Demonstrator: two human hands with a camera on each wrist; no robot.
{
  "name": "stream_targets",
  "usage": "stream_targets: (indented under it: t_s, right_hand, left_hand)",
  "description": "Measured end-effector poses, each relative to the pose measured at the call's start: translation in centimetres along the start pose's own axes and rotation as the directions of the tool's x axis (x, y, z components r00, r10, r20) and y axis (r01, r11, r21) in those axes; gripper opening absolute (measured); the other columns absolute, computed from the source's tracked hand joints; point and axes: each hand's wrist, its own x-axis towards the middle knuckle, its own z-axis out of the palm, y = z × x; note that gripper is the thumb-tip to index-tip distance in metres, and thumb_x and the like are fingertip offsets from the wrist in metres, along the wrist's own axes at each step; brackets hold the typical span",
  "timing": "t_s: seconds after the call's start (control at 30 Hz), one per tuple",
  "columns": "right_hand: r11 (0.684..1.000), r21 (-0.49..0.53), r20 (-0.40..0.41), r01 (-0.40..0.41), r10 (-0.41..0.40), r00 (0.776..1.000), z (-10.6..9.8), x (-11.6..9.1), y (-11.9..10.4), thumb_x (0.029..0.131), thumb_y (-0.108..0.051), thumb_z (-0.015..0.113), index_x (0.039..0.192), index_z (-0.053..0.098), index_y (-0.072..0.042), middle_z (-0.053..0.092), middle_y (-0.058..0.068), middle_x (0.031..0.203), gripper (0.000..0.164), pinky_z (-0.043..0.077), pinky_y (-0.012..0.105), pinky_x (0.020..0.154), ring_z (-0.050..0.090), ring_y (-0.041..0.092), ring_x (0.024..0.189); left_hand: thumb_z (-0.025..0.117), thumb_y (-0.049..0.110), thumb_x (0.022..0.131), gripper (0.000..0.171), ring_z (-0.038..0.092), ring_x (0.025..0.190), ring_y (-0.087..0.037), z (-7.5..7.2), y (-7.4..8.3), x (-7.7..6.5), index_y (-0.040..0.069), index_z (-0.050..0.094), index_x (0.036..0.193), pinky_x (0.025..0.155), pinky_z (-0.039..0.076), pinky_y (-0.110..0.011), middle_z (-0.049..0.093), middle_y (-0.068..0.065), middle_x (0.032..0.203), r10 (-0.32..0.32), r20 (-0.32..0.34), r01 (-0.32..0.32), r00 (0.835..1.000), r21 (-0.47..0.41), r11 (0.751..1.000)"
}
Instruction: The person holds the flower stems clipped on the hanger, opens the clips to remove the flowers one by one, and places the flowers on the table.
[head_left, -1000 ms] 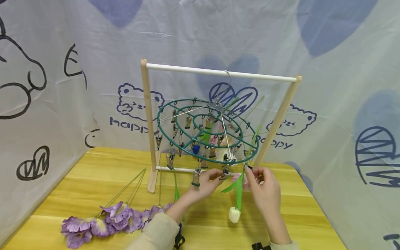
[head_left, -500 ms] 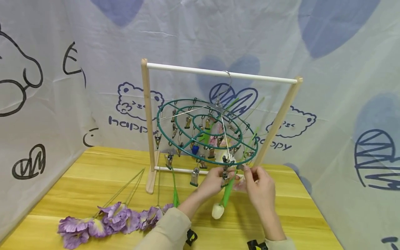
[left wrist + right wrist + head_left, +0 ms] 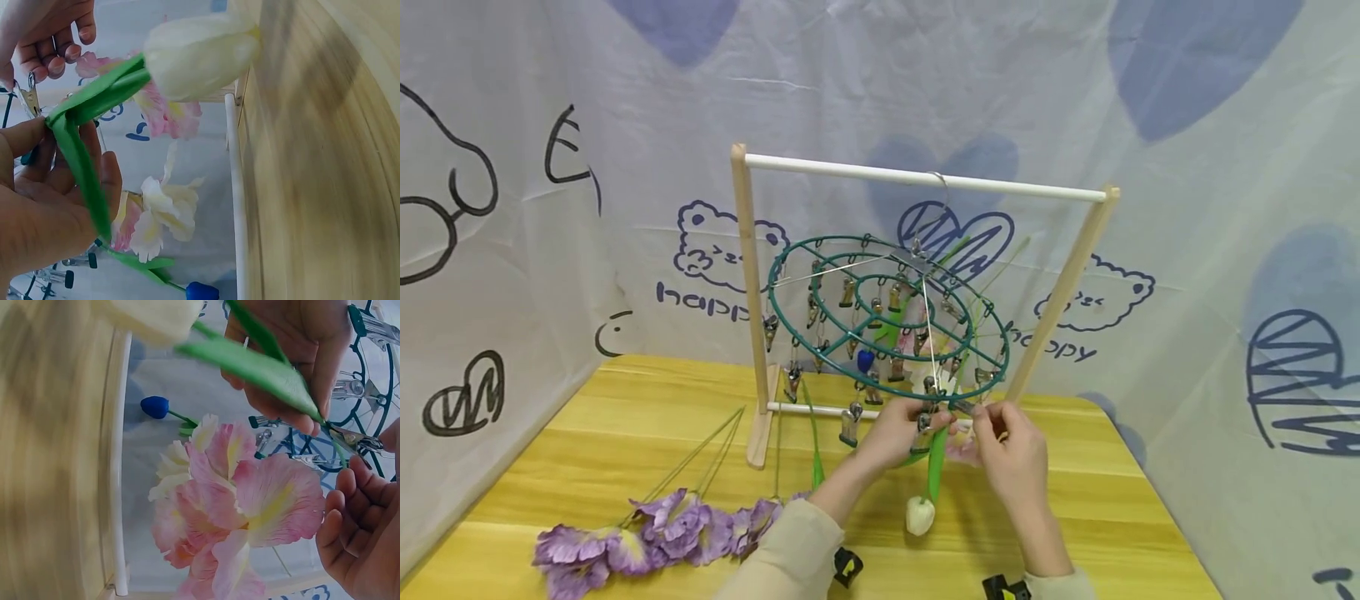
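Note:
A white tulip hangs head down at the front right of the green round clip hanger. My left hand pinches its stem between thumb and fingers, right where the green leaves branch off. With thumb and fingertips my right hand pinches a metal clip, whose jaws are at the tulip's stem in the right wrist view. Pink flowers hang behind both hands, with a cream-white flower beside them.
A frame of wooden posts with a white top bar carries the hanger by its hook. Several other clips dangle around the rings. A blue tulip hangs farther back. Purple flowers lie at the table's front left. A patterned cloth stands behind.
Both hands have shifted left with the tulip, whose head swung left. My left hand has come to the tulip's stem. The hanger has moved slightly left.

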Motion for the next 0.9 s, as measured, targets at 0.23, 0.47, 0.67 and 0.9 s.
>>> stream_targets:
  t_s: [0.23, 0.47, 0.67, 0.9]
  right_hand:
    - [0.995, -0.089, 0.027, 0.034, -0.031, 0.999, -0.07, 0.11, -0.33, 0.102, -0.027, 0.068, 0.075, 0.061, -0.013, 0.056, -0.002, 0.068, 0.030, 0.042, 0.027, 0.057, 0.049, 0.014, 0.061]
    - [1.000, -0.017, 0.102, 0.002, 0.000, 0.995, -0.53, 0.19, -0.58, 0.105, -0.026, 0.062, 0.070, 0.057, -0.013, 0.056, -0.001, 0.065, 0.038, 0.040, 0.025, 0.053, 0.047, 0.013, 0.058]
    - [0.998, 0.049, 0.137, -0.031, 0.024, 0.990, -0.60, 0.30, -0.48, 0.106, -0.023, 0.062, 0.070, 0.055, -0.013, 0.057, -0.001, 0.065, 0.038, 0.039, 0.024, 0.048, 0.048, 0.011, 0.055]
    - [0.995, 0.091, 0.142, -0.043, 0.030, 0.989, -0.57, 0.42, -0.28, 0.105, -0.021, 0.062, 0.070, 0.055, -0.012, 0.057, 0.001, 0.066, 0.037, 0.040, 0.024, 0.048, 0.048, 0.012, 0.056]
  left_hand:
    - [0.070, 0.028, 0.101, 0.030, 0.072, 0.091, -0.019, -0.41, 0.23, -0.44, 0.000, 0.077, 0.107, 0.082, 0.056, -0.032, 0.078, -0.013, 0.100, -0.036, -0.039, 0.037, 0.999, 0.033, 0.999]
    - [0.072, 0.032, 0.100, 0.032, 0.063, 0.081, -0.016, -0.52, 0.57, -0.57, 0.001, 0.078, 0.104, 0.071, 0.048, -0.029, 0.077, -0.008, 0.096, -0.056, -0.076, 0.063, 0.996, 0.091, 0.994]
    - [0.069, 0.037, 0.102, 0.036, 0.070, 0.102, -0.022, -0.69, 0.78, -0.69, 0.004, 0.077, 0.115, 0.092, 0.055, -0.040, 0.078, -0.009, 0.104, -0.109, -0.039, 0.111, 0.993, 0.045, 0.993]
    - [0.068, 0.038, 0.102, 0.037, 0.071, 0.094, -0.018, -0.72, 0.75, -0.59, 0.004, 0.077, 0.114, 0.084, 0.056, -0.034, 0.078, -0.007, 0.099, -0.104, -0.020, 0.104, 0.994, 0.007, 0.995]
